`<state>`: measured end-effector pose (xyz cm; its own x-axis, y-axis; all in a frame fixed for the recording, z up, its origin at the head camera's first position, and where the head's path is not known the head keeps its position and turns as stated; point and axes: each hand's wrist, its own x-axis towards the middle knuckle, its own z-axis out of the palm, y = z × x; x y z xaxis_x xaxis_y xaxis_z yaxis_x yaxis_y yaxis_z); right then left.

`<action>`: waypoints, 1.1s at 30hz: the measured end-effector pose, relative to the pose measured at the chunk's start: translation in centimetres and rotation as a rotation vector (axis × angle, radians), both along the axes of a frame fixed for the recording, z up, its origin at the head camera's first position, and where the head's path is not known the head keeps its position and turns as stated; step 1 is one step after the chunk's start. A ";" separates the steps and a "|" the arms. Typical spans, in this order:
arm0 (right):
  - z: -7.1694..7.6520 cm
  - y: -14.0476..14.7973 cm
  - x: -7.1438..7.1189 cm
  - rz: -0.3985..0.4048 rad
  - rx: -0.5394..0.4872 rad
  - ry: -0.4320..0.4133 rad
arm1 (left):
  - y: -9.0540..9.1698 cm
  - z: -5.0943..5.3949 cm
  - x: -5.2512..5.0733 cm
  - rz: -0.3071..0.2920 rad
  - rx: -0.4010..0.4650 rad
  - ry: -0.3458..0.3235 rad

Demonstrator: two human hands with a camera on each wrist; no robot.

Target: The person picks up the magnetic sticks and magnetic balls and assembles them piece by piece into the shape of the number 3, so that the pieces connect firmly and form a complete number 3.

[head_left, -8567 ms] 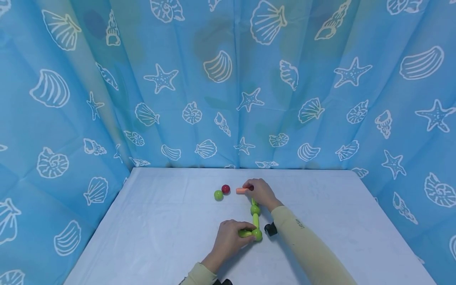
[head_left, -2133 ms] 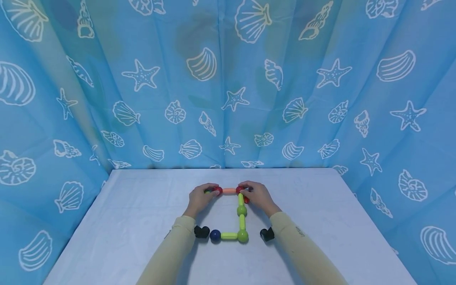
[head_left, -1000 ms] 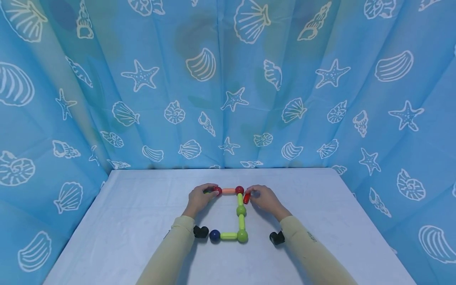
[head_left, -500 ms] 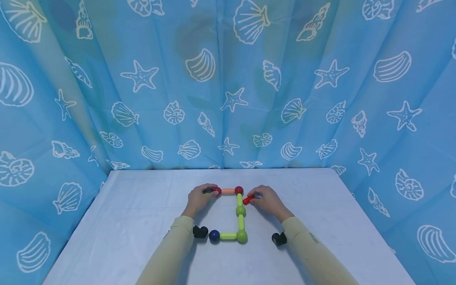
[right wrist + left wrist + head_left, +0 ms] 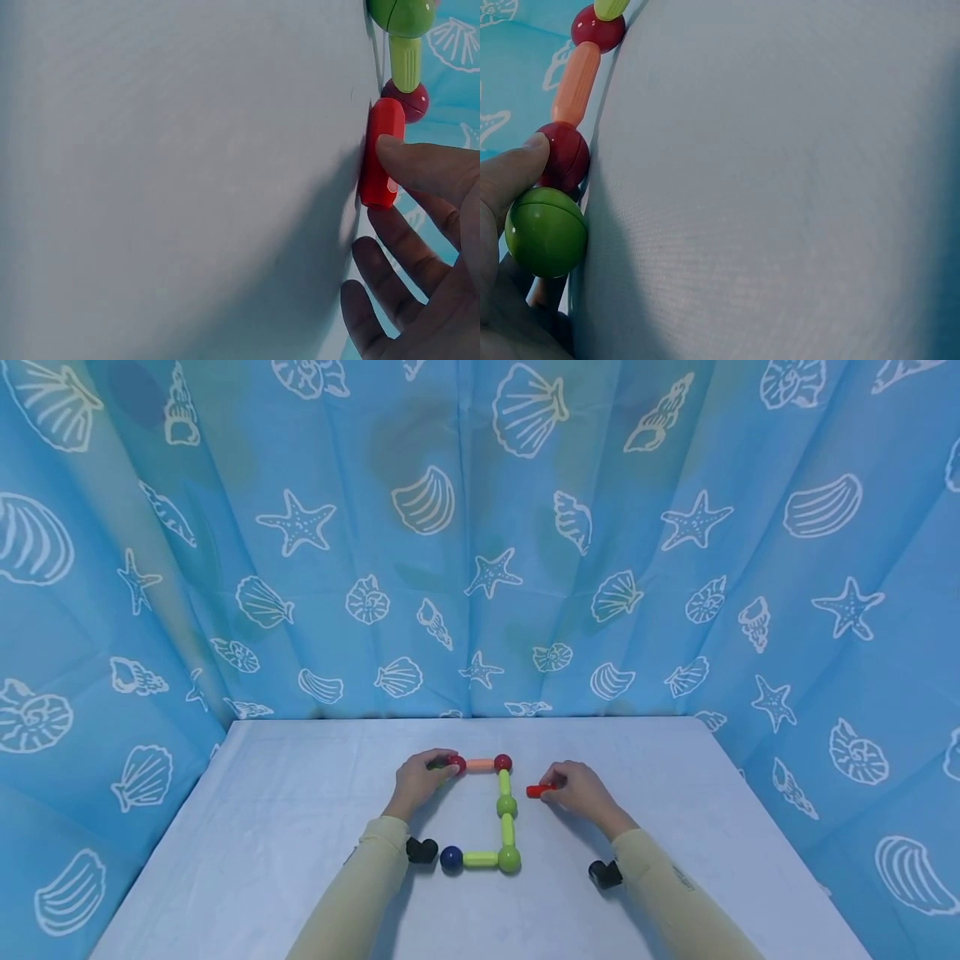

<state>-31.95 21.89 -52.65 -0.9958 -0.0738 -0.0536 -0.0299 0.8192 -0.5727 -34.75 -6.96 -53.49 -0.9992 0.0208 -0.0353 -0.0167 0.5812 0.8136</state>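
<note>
My left hand [image 5: 418,781] holds a red ball [image 5: 566,157] at the left end of an orange rod [image 5: 480,765]. A loose-looking green ball [image 5: 546,232] sits against that red ball, by the same hand. Another red ball [image 5: 503,762] caps the rod's right end. From it light green rods [image 5: 508,830] and green balls [image 5: 507,806] run toward me, then turn left to a dark blue ball [image 5: 452,859]. To the right of this chain, my right hand [image 5: 585,797] pinches a red rod [image 5: 382,154] between thumb and finger, apart from the chain.
The pieces lie on a white-covered table [image 5: 315,827]. A blue curtain [image 5: 480,552] with white shell prints stands behind and at the sides. Black wrist cameras [image 5: 422,850] hang under both forearms.
The orange rod and red balls have joined the chain. My left hand went from the near corner to the far left red ball. My right hand left the chain, drawing the red rod rightward.
</note>
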 end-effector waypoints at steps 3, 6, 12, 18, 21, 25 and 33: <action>0.1 0.3 0.4 0.001 -0.001 -0.024 | 0.1 0.0 0.0 0.004 -0.004 -0.014; 0.1 0.6 0.9 0.006 -0.002 -0.037 | 0.1 0.1 0.0 0.003 -0.007 -0.013; 0.0 1.0 1.5 0.031 -0.008 -0.020 | 0.1 0.1 0.0 0.005 0.000 -0.012; -0.4 0.9 1.8 0.019 -0.026 -0.030 | 0.0 0.1 0.1 0.008 0.002 -0.010; -0.4 0.9 1.9 0.007 -0.033 -0.028 | 0.0 0.2 0.2 0.007 0.001 -0.010; -0.5 0.8 2.0 0.007 -0.038 -0.011 | 0.0 0.1 0.3 0.004 0.004 -0.014; -0.3 0.8 2.2 0.014 -0.042 -0.002 | 0.0 0.0 0.0 0.001 0.002 -0.007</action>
<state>-29.70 22.65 -52.98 -0.9946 -0.0895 -0.0525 -0.0394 0.7940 -0.6067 -34.72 -6.98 -53.45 -0.9989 0.0202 -0.0419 -0.0224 0.5793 0.8148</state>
